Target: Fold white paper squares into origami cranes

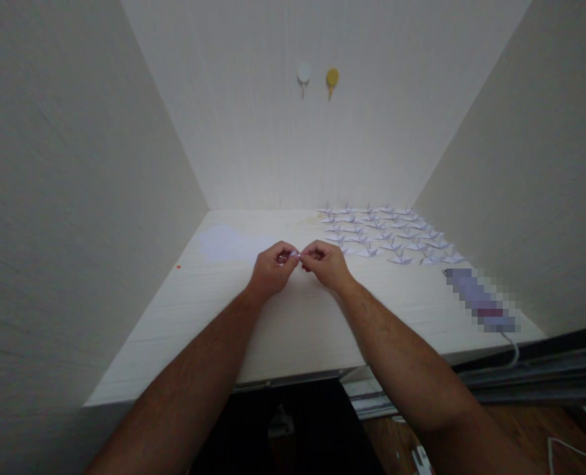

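Note:
Both hands meet over the middle of a white table. My left hand is closed, its thumb and fingers pinching a small folded piece of white paper. From the other side my right hand grips the same paper between thumb and fingertips. Most of the paper is hidden by the fingers, so its folded shape cannot be made out. Behind and to the right of my right hand, several white paper cranes stand in rows. White paper sheets lie to the left of my left hand.
A blurred-out flat device with a white cable lies near the table's right edge. A tiny orange object is at the left. Walls close in the table at left, back and right. A white hook and a yellow hook hang on the back wall.

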The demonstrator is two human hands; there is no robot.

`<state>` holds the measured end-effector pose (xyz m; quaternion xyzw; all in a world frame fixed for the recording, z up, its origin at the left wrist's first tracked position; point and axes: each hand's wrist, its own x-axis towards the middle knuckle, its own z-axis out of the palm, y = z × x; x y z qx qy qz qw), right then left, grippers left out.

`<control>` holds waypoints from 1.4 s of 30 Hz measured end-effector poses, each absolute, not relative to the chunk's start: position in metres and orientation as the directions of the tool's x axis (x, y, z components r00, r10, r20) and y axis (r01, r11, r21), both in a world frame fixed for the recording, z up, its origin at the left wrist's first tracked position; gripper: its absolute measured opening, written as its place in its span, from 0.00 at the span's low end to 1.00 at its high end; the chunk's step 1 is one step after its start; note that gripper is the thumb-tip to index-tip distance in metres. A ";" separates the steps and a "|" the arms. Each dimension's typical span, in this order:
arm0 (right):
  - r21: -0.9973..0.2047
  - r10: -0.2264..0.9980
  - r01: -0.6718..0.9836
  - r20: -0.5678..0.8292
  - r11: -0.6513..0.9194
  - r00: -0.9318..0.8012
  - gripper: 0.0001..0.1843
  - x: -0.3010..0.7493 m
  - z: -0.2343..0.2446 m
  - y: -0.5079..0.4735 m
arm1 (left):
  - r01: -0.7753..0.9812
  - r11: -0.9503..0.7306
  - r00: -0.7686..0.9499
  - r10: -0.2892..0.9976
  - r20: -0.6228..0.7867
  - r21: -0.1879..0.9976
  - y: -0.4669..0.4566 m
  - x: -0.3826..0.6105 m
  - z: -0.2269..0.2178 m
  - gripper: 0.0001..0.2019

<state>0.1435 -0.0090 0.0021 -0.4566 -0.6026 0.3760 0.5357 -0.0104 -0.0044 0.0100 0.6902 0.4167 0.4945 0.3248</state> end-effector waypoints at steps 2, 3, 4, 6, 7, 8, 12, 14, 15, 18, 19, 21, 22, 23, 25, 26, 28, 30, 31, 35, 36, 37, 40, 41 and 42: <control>-0.941 0.951 0.144 0.308 0.306 -0.010 0.08 0.143 0.002 -0.009 | 0.242 -0.440 0.163 0.897 0.410 0.865 -0.004 -0.011 0.009 0.05; -0.940 0.951 0.147 0.309 0.307 -0.010 0.08 0.143 0.002 -0.010 | 0.235 -0.435 0.162 0.899 0.407 0.869 -0.003 -0.011 0.009 0.05; -0.938 0.950 0.157 0.312 0.309 -0.007 0.08 0.143 0.002 -0.010 | 0.226 -0.431 0.161 0.901 0.403 0.874 -0.003 -0.011 0.008 0.05; -0.929 0.947 0.195 0.321 0.315 -0.002 0.08 0.143 0.003 -0.011 | 0.203 -0.422 0.161 0.904 0.395 0.883 -0.001 -0.011 0.006 0.05; -0.922 0.945 0.219 0.326 0.318 0.000 0.08 0.143 0.003 -0.011 | 0.189 -0.417 0.161 0.906 0.391 0.889 -0.001 -0.011 0.006 0.05; -0.916 0.944 0.244 0.330 0.319 0.005 0.09 0.142 0.003 -0.012 | 0.174 -0.411 0.159 0.909 0.386 0.895 0.000 -0.011 0.005 0.05; -0.864 0.919 0.358 0.392 0.355 0.034 0.10 0.140 0.003 -0.013 | 0.125 -0.387 0.148 0.918 0.368 0.914 0.002 -0.010 0.003 0.05; -0.834 0.900 0.393 0.434 0.387 0.033 0.09 0.140 0.003 -0.014 | 0.104 -0.385 0.146 0.918 0.369 0.917 0.003 -0.009 0.002 0.05; -0.824 0.894 0.402 0.448 0.400 0.029 0.09 0.140 0.003 -0.013 | 0.093 -0.382 0.146 0.919 0.367 0.919 0.004 -0.009 0.002 0.05; -0.806 0.882 0.412 0.472 0.425 0.013 0.09 0.140 0.001 -0.013 | 0.068 -0.362 0.142 0.926 0.350 0.930 0.004 -0.009 0.001 0.06; -0.803 0.880 0.413 0.474 0.429 0.007 0.09 0.140 0.001 -0.012 | 0.062 -0.355 0.139 0.929 0.344 0.933 0.004 -0.009 0.001 0.05; -0.802 0.883 0.417 0.469 0.428 -0.004 0.09 0.141 0.000 -0.012 | 0.043 -0.343 0.136 0.933 0.334 0.938 0.004 -0.009 0.000 0.05; -0.803 0.887 0.420 0.462 0.423 -0.009 0.09 0.141 -0.001 -0.012 | 0.031 -0.336 0.136 0.934 0.329 0.941 0.004 -0.009 0.000 0.05; -0.804 0.890 0.423 0.455 0.417 -0.012 0.09 0.140 0.000 -0.012 | 0.019 -0.329 0.137 0.936 0.323 0.944 0.004 -0.008 0.000 0.05; -0.809 0.895 0.425 0.445 0.406 -0.009 0.10 0.140 0.000 -0.013 | -0.007 -0.304 0.135 0.944 0.302 0.953 0.004 -0.008 0.000 0.06; -0.812 0.897 0.424 0.442 0.401 -0.001 0.10 0.140 0.001 -0.013 | -0.027 -0.283 0.132 0.950 0.284 0.959 0.004 -0.007 0.000 0.06; -0.827 0.901 0.407 0.433 0.387 0.021 0.09 0.139 0.002 -0.014 | -0.113 -0.228 0.124 0.963 0.241 0.967 0.004 -0.005 0.000 0.08; -0.848 0.907 0.371 0.420 0.379 0.032 0.10 0.139 0.002 -0.015 | -0.244 -0.169 0.118 0.972 0.202 0.955 0.004 -0.004 0.000 0.10; -0.855 0.910 0.355 0.413 0.377 0.029 0.11 0.139 0.002 -0.015 | -0.304 -0.144 0.117 0.975 0.187 0.942 0.005 -0.003 0.000 0.10; -0.836 0.906 0.383 0.422 0.394 -0.010 0.12 0.138 -0.001 -0.013 | -0.401 -0.084 0.133 0.980 0.148 0.912 0.005 -0.002 -0.001 0.11; -0.822 0.901 0.401 0.434 0.403 -0.017 0.11 0.138 -0.002 -0.013 | -0.398 -0.083 0.137 0.979 0.148 0.914 0.005 -0.003 -0.001 0.11; -0.809 0.894 0.418 0.447 0.413 -0.019 0.10 0.138 -0.002 -0.012 | -0.385 -0.084 0.142 0.978 0.150 0.919 0.006 -0.003 -0.002 0.10; -0.796 0.886 0.437 0.463 0.418 -0.005 0.10 0.139 -0.003 -0.012 | -0.306 -0.107 0.157 0.974 0.161 0.946 0.007 -0.005 -0.004 0.10; -0.800 0.888 0.433 0.460 0.415 -0.002 0.10 0.139 -0.004 -0.012 | -0.274 -0.122 0.158 0.973 0.170 0.954 0.008 -0.006 -0.005 0.10; -0.805 0.890 0.426 0.457 0.414 -0.002 0.11 0.139 -0.003 -0.012 | -0.245 -0.140 0.157 0.971 0.181 0.959 0.009 -0.007 -0.005 0.09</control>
